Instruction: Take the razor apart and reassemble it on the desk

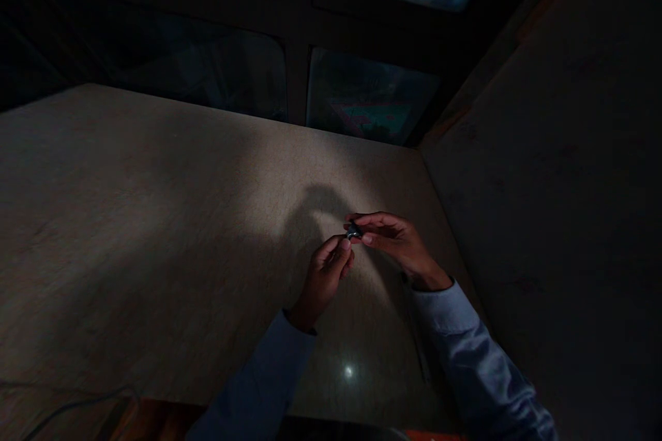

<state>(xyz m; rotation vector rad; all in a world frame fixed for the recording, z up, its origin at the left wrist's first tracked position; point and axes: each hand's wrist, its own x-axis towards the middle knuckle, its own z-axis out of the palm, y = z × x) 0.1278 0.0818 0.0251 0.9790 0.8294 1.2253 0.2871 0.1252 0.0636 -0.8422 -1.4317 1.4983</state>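
Note:
Both my hands hover close together above a beige stone-like counter [155,220] in a dim room. My right hand [396,241] pinches a small dark object [354,230] between thumb and fingertips. My left hand [325,275] has its fingers curled into a pinch right beside that object, its fingertips touching or almost touching it. What the small object is cannot be made out. I wear light blue long sleeves. The hands cast a shadow on the counter behind them.
Dark-framed glass panels [362,93] stand along the counter's far edge. A plain wall [558,186] rises on the right. A thin cable [67,405] lies at the near left edge. A bright light spot [349,372] reflects off the counter near me.

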